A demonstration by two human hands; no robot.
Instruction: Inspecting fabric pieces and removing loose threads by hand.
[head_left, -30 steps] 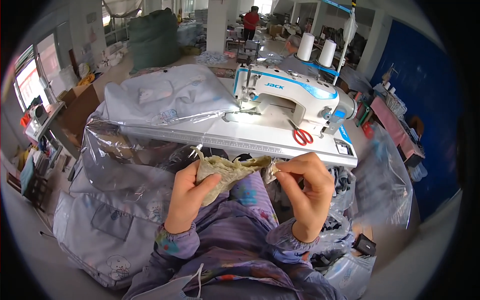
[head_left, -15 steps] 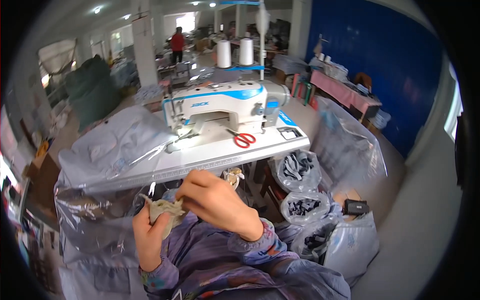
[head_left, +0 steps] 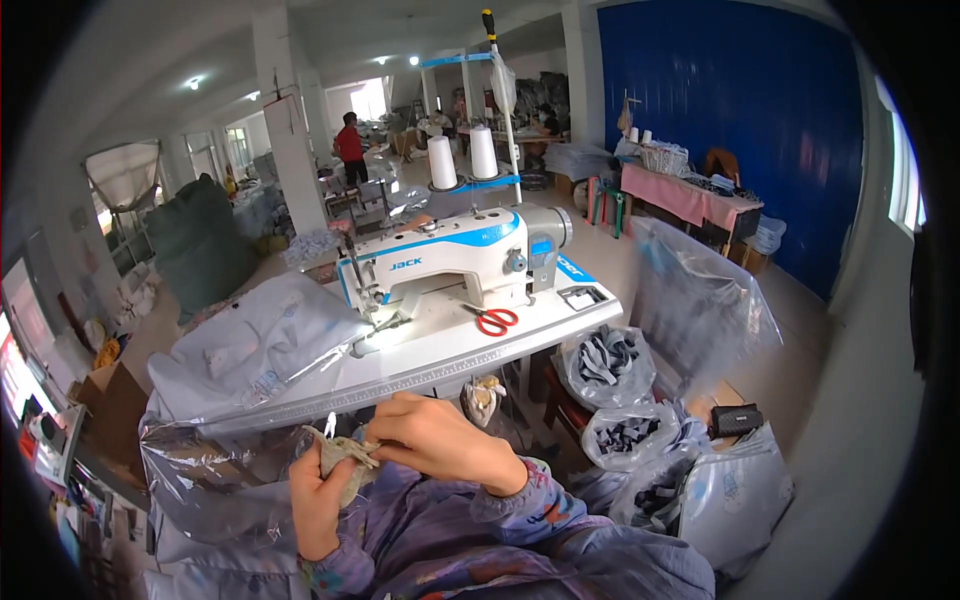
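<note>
A small crumpled olive-beige cloth (head_left: 345,458) is pinched between the thumb and fingers of my left hand (head_left: 318,500), just in front of the table edge. My right hand (head_left: 435,440) has its fingers curled down against the cloth's right side, gripping its edge; the fingertips are partly hidden. Beyond my hands stands a white and blue sewing machine (head_left: 440,258) on its white table (head_left: 430,345). Red-handled scissors (head_left: 495,321) lie on the tabletop, right of the needle area.
Plastic-covered grey fabric (head_left: 255,335) drapes over the table's left side. Clear bags of dark and grey strips (head_left: 605,365) stand at the right, near a black case (head_left: 736,420). Two white thread cones (head_left: 483,153) rise behind the machine. A person in red (head_left: 350,148) stands far back.
The view has tilted up, so machine and table sit lower in the picture. My right fingers have come down closer onto the cloth, which my left hand still holds.
</note>
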